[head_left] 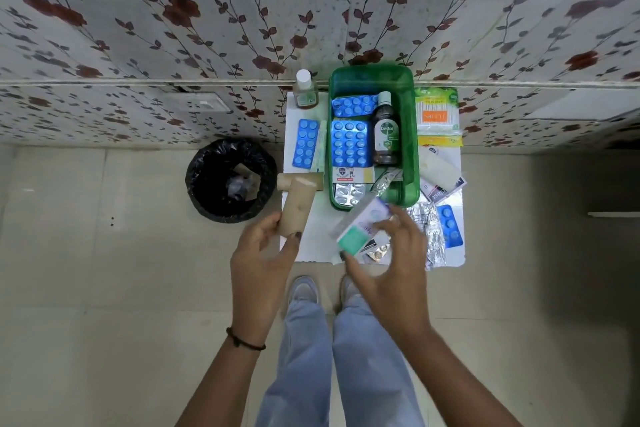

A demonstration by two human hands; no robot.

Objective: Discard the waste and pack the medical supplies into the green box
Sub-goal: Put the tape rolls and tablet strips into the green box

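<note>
The green box stands on a small white table and holds blue blister packs, a brown Dettol bottle and a silver strip. My left hand grips a brown cardboard tube over the table's left edge. A second cardboard tube lies behind it. My right hand holds a white and teal medicine carton just in front of the box's near rim.
A black-lined bin with some waste in it stands on the floor left of the table. Around the box lie a small bottle, a blue blister pack, a cotton-bud packet, sachets, foil and another blue strip.
</note>
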